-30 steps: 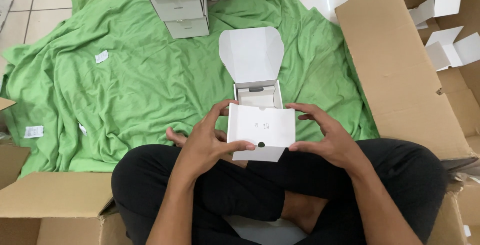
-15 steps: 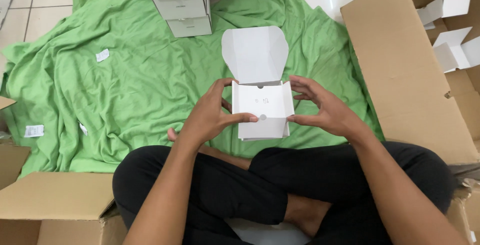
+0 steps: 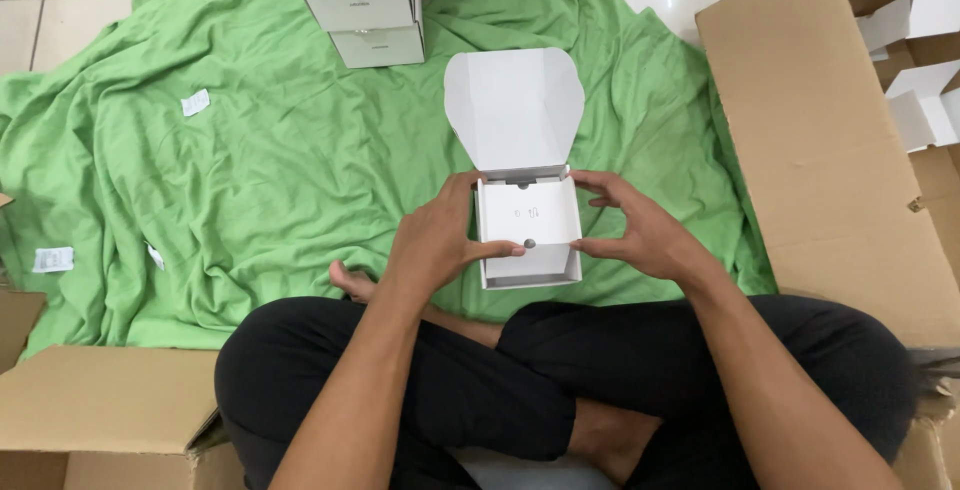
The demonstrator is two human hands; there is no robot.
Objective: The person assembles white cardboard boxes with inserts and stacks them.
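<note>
Floor: pale tiles, mostly covered by a crumpled green cloth (image 3: 250,170).
Person: sits cross-legged on the cloth in black trousers (image 3: 560,380), one bare foot showing at the near edge.
Open box: small white box (image 3: 528,235) on the cloth just in front of the knees, its rounded lid flap (image 3: 514,107) standing open on the far side.
Insert: flat white card insert (image 3: 527,215) lies in the box top, small dark dot at its near edge.
Left hand: left hand (image 3: 435,240) clamped on the box's left side, thumb laid across the insert's near edge.
Right hand: right hand (image 3: 635,235) on the box's right side, fingers spread, tips touching the edge.
Far side: stack of closed white boxes (image 3: 362,5) on the cloth.
Right: big cardboard carton (image 3: 810,140) holding folded white boxes (image 3: 920,100).
Near left: cardboard flap (image 3: 100,400).
Scraps: white paper labels (image 3: 195,102) scattered on the cloth.
</note>
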